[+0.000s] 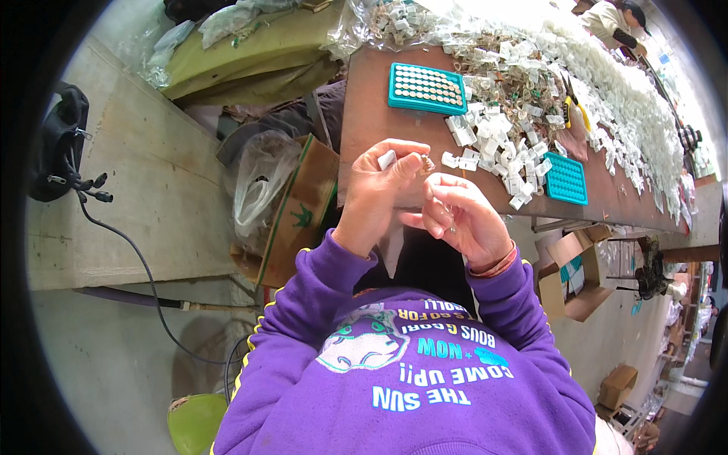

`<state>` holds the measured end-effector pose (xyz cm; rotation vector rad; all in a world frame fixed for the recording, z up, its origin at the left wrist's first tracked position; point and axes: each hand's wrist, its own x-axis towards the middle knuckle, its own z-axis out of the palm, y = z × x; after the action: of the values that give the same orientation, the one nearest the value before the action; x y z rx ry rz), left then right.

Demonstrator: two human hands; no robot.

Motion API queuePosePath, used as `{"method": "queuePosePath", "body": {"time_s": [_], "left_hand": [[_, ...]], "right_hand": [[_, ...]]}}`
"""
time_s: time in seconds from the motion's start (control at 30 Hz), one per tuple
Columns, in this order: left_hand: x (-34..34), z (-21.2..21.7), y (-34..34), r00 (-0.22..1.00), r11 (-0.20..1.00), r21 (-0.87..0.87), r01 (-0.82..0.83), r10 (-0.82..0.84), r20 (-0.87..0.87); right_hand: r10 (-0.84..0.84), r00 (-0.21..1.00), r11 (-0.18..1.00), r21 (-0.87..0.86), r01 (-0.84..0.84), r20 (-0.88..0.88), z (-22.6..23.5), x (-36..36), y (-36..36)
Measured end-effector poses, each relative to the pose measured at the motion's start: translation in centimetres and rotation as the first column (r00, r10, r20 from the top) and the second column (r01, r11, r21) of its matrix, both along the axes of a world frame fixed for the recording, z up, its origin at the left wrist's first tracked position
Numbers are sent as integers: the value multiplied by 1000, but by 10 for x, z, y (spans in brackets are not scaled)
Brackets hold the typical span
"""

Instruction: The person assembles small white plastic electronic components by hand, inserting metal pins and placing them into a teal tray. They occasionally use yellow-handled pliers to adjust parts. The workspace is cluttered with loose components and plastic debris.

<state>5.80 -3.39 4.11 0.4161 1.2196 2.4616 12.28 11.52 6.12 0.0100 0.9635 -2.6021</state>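
Observation:
My left hand (383, 178) is closed near the table's front edge. A small white plastic piece (387, 159) sits in its fingers, and a tiny brownish part (427, 164) shows at the tip of the thumb and forefinger. Just to its right, my right hand (465, 214) has its fingers pinched together close to that part. Something small and clear seems to be at its fingers, too small to name. Beyond the hands, a pile of small white plastic pieces (504, 152) is spread over the brown table (371, 98).
A teal tray (426, 108) of round pale pieces lies at the far left of the table. Another teal tray (566, 180) lies to the right, near yellow-handled pliers (569, 112). A cardboard box (303, 201) with a clear bag stands left. Another person (610, 24) is at the far right.

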Motion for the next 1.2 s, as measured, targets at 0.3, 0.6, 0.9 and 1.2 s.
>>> {"method": "queuePosePath", "body": {"time_s": [0.3, 0.6, 0.9, 1.2], "left_hand": [[-2, -2, -1, 1000, 999, 27, 25, -25, 3], [13, 3, 7, 985, 989, -63, -137, 130, -110], [5, -6, -9, 904, 936, 347, 52, -192, 381], [8, -10, -11, 915, 922, 355, 155, -270, 301]], "right_hand": [[-16, 995, 943, 328, 46, -95, 7, 6, 8], [126, 484, -117, 472, 874, -866, 9, 1, -13], [-367, 903, 803, 414, 428, -224, -2, -8, -4], [-229, 968, 945, 215, 246, -101, -1, -7, 4]]}}
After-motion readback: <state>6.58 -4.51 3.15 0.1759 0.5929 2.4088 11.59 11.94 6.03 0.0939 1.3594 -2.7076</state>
